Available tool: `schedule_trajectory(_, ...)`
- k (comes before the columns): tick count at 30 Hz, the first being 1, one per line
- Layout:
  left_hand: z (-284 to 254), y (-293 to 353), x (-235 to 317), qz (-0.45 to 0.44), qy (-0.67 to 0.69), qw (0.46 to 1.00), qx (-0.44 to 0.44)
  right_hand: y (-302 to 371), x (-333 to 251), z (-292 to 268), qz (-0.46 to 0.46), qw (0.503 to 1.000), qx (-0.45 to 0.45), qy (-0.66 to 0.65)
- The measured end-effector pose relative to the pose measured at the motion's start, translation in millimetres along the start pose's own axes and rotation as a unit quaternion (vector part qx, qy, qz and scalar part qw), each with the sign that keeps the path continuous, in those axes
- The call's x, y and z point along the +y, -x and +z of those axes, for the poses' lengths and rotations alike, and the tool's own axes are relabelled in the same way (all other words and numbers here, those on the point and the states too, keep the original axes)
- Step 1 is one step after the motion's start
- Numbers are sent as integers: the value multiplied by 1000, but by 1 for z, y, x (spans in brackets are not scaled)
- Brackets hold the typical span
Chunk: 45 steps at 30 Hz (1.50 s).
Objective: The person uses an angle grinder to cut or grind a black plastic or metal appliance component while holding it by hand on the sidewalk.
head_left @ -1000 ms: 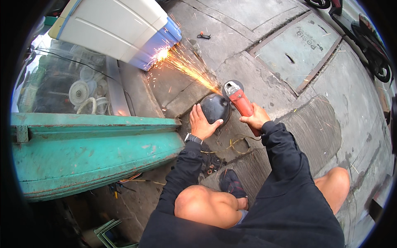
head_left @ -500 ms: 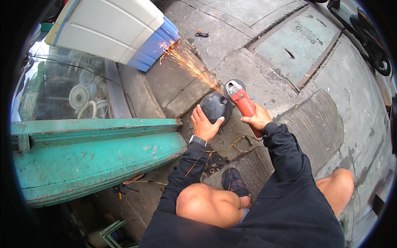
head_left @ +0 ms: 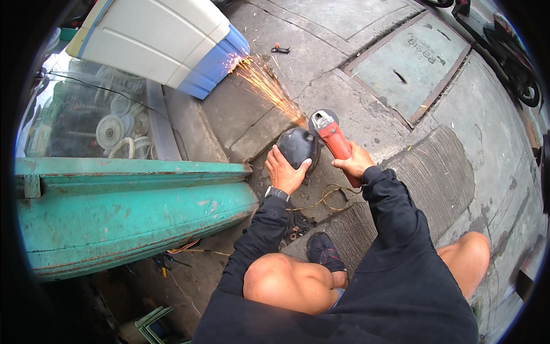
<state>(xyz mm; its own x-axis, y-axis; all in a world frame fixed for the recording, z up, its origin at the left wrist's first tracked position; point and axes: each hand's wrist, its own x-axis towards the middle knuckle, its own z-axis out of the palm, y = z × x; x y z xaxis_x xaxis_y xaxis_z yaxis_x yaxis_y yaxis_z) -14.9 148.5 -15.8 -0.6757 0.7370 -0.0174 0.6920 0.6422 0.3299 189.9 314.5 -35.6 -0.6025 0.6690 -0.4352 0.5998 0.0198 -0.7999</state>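
Observation:
My right hand (head_left: 356, 160) is wrapped round the red body of an angle grinder (head_left: 336, 141), whose round disc meets the right side of a black rounded metal piece (head_left: 298, 150). From that contact a stream of orange sparks (head_left: 269, 90) shoots up and to the left. My left hand (head_left: 284, 171) is pressed on the near left side of the black piece, thumb and fingers spread around it, steadying it on the ground. What lies under the piece is hidden. A yellowish cord (head_left: 326, 198) trails from the grinder's rear end.
Sparks strike the blue lower part of a white and blue box (head_left: 166, 43). A green metal bench-like body (head_left: 132, 215) stands at my left, beside a glass case (head_left: 86, 114) with round parts. A ridged concrete ramp (head_left: 435, 172) and a metal cover (head_left: 409, 63) lie right. A motorcycle (head_left: 510, 51) stands far right.
Both hands, the grinder and the black piece stay almost in place. The spark stream continues, slightly denser and narrower. The loose sparks near my left sleeve are gone.

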Motion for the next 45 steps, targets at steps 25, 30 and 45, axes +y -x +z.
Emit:
schedule_trajectory(25,3,0,-1,-7,7,1000,-2,14,7,-1,-6,1000,9,-6)
schedule_trajectory(30,2,0,0,-3,7,1000,1,10,5,-1,11,1000,5,-1)
schedule_trajectory(45,4,1,-1,-4,11,1000,11,-16,-25,-5,12,1000,-28,3)
